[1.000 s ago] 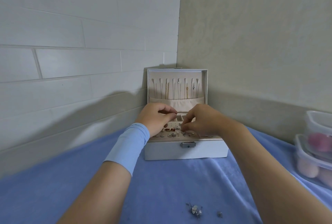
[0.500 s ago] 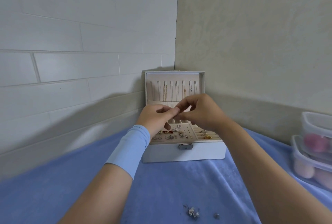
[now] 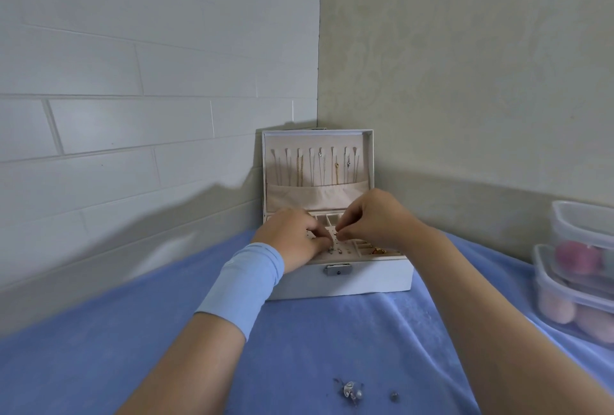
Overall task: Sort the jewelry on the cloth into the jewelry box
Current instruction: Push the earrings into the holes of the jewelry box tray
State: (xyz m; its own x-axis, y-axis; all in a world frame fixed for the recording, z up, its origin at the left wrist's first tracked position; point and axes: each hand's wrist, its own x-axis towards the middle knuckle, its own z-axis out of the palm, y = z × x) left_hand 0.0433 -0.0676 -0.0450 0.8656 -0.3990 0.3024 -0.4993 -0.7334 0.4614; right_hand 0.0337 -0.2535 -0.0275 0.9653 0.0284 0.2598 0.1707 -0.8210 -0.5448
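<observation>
Centre of frame: the jewelry box [image 3: 342, 281] stands open on the blue cloth [image 3: 299, 348], lid upright, with necklaces [image 3: 319, 165] hung inside it. Both hands are held over the holed panel [image 3: 344, 248] in the tray.

Right hand [image 3: 375, 221]: thumb and fingertips are pinched together on a small piece [image 3: 336, 233], too tiny to be identified, just above the panel.
Left hand [image 3: 292, 241]: fingers are curled down onto the panel. Whether anything is held beneath them cannot be told.

Unsorted: a small cluster of jewelry [image 3: 350, 393] and a lone bead [image 3: 394, 396] lie on the cloth at the lower centre.

Risks noted:
- The piece could be dropped if the pinch is loosened before it is seated in a hole, and it may then be lost among the compartments or in the nap of the cloth.
- Pieces already seated in the panel could be knocked loose by the left fingers.
- The cluster at the lower centre could be swept off by a forearm being drawn back.
- The cloth could be dragged by an arm, and the box shifted with it.
</observation>
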